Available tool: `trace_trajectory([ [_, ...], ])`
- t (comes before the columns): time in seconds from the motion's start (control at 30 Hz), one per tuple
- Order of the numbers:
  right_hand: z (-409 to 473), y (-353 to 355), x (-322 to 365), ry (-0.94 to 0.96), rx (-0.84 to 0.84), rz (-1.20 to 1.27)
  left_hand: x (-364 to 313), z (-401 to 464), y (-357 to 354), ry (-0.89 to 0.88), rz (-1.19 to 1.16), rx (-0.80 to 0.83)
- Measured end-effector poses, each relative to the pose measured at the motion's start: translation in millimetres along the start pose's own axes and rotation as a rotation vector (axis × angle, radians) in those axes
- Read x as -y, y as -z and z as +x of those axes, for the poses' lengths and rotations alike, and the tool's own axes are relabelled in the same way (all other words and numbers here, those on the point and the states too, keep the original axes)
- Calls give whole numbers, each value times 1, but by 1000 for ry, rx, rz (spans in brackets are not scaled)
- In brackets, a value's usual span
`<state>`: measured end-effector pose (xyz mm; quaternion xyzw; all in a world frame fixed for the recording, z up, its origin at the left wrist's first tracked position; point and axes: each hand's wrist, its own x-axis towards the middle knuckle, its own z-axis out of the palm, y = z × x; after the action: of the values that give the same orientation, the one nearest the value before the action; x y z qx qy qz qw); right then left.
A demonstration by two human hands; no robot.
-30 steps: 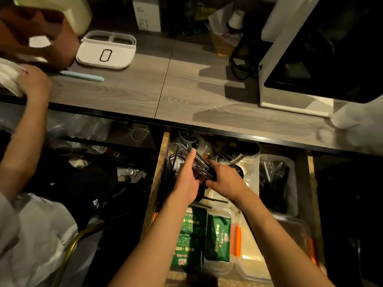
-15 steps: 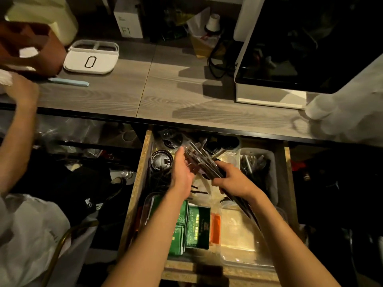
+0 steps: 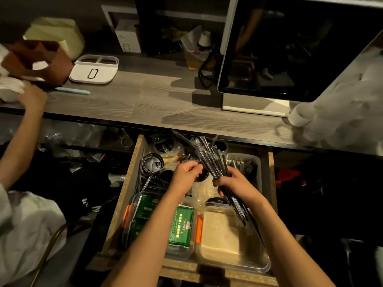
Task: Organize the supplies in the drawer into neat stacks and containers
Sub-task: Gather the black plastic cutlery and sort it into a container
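Note:
An open wooden drawer [image 3: 128,183] sits below the counter. My right hand [image 3: 234,183] grips a bundle of wrapped black straws [image 3: 209,156], which fans out above and below the fist. My left hand [image 3: 186,175] hovers just left of the bundle, fingers curled over a small dark lid; whether it holds anything I cannot tell. Black cup lids [image 3: 152,162] lie at the drawer's back left. Green packets [image 3: 180,226] fill a clear tub with orange clips. A second clear tub [image 3: 226,255] sits at the front right. A clear bin of cutlery [image 3: 257,162] stands at the back right.
Another person's hand [image 3: 31,96] reaches onto the wooden counter [image 3: 165,100] at the left, beside a brown holder [image 3: 39,61] and a white tray [image 3: 94,69]. A screen [image 3: 290,48] stands at the right, with a sleeve of white cups [image 3: 331,108] beside it.
My right hand has taken the whole straw bundle and lifted it to the right. My left hand has let go of the bundle and now curls beside it. The view has shifted.

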<state>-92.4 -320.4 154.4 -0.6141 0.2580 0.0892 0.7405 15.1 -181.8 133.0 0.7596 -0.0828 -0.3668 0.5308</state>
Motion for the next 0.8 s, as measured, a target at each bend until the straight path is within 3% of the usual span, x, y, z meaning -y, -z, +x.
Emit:
trace_trajectory([
  [0.17,-8,20,-4,-11,-121,88,4,-3,-7,109,-57,-44],
  [0.3,-13,33,-5,-34,-130,117,2,-6,-14,210,-328,-155],
  [0.53,-14,25,4,81,-102,30,-31,-14,-48,264,-696,-145],
  [0.67,-16,17,17,103,-37,-128,-46,-17,-63,190,-644,-111],
  [0.8,-15,11,22,103,34,-230,-47,-16,-76,251,-665,-158],
])
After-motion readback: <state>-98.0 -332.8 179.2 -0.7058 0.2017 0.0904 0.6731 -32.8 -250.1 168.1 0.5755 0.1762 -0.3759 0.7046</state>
